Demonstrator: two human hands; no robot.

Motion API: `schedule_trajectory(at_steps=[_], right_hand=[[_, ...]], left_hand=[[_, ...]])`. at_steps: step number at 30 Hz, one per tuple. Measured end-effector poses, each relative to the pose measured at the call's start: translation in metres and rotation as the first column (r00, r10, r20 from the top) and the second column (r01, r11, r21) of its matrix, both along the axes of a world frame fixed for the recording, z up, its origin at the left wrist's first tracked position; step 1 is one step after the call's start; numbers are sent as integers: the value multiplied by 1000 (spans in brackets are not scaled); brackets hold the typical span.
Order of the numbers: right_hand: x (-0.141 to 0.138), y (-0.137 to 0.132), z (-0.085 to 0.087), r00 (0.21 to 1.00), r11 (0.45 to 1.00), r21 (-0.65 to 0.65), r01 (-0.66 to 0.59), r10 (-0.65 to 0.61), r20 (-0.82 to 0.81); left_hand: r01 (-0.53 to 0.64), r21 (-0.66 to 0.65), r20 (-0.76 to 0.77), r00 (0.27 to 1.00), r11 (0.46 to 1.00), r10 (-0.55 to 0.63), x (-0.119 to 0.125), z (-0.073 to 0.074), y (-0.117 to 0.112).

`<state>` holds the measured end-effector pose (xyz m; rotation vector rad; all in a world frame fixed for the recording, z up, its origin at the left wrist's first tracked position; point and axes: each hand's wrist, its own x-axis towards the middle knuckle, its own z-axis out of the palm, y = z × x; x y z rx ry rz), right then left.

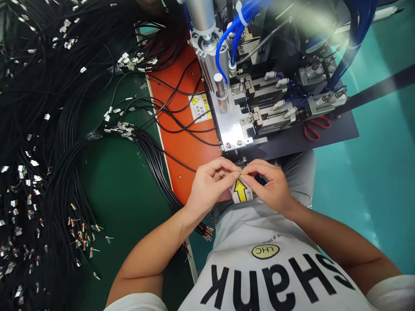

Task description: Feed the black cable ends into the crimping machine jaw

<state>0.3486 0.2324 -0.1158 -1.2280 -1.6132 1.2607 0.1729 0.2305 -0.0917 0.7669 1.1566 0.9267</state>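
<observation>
both hands pinch one thin wire end (242, 172): left hand (209, 183) and right hand (270, 185) meet fingertip to fingertip, machine (233, 125) just beyond, arrow label (240, 191) beneath.

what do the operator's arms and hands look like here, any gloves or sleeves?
No gloves: left hand and right hand are bare, forearms uncovered. No rings, watch or wristband visible. Short white sleeves show at the bottom edge, part of a white T-shirt with large black lettering and a small yellow oval logo.

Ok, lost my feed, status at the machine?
Left hand and right hand pinch one thin wire end together, below the machine's metal block. Nothing between.
</observation>
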Motion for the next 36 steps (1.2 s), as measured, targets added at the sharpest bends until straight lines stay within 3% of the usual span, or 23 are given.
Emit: schedule_trajectory(at_steps=[8, 13, 20, 29, 36], right_hand=[[1, 0, 3, 999, 999, -7, -33, 33, -5], [2, 1, 7, 999, 999, 14, -47, 47, 5], [0, 2, 7, 999, 999, 18, -44, 44, 16], [2, 3, 5, 999, 998, 56, -33, 32, 21], [1, 2, 2, 999, 997, 77, -31, 30, 14]], left_hand=[[24, -70, 42, 999, 997, -21, -4, 3, 5], [88, -60, 34, 996, 994, -86, -7, 2, 5], [25, -2, -15, 1000, 1000, -25, -3, -2, 2], [77, 36, -32, 997, 996, -76, -7, -2, 4], [85, -22, -34, 996, 996, -86, -6, 2, 5]])
